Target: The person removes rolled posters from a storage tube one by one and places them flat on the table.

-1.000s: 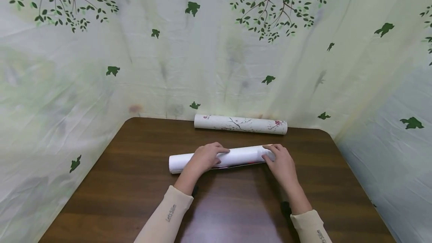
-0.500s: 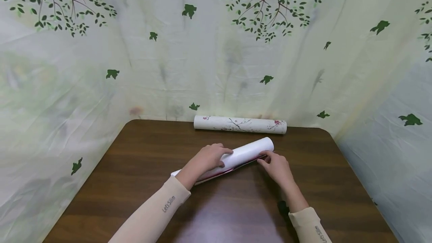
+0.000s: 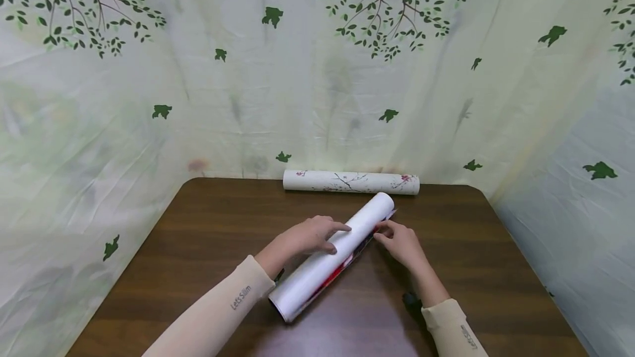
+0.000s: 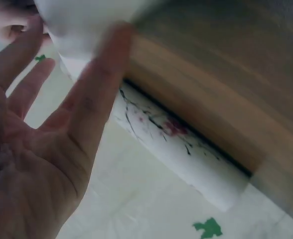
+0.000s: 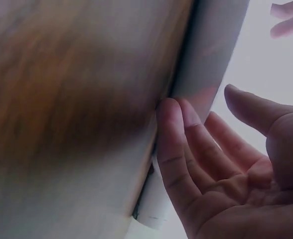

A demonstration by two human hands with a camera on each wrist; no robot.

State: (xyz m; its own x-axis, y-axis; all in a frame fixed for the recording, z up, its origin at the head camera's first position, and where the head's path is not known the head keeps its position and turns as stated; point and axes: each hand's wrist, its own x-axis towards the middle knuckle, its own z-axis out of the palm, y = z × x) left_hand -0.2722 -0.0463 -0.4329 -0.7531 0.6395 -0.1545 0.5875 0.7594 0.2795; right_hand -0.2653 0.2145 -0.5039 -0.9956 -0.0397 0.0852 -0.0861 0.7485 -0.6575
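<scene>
A white rolled-up sheet of paper (image 3: 327, 263) lies slantwise on the table, its far end toward the back right. Along its right side a loose edge shows red and dark print. From the left, my left hand (image 3: 307, 236) reaches over the roll and touches its top with extended fingers and thumb. The left wrist view shows this hand (image 4: 52, 124) with its fingers spread. My right hand (image 3: 402, 244) is at the roll's right side near the far end, fingertips at the loose edge. In the right wrist view, this hand's (image 5: 221, 164) thumb stands apart from its fingers.
A second white roll (image 3: 351, 182), printed with branches and pink blossoms, lies along the back edge of the brown wooden table (image 3: 208, 236). Behind the table hangs a pale cloth (image 3: 223, 125) with green leaf prints.
The white roll has turned from nearly crosswise to a steep slant, its left end coming nearer me. Both hands stay beside it. My right hand has moved from its right end to the loose edge.
</scene>
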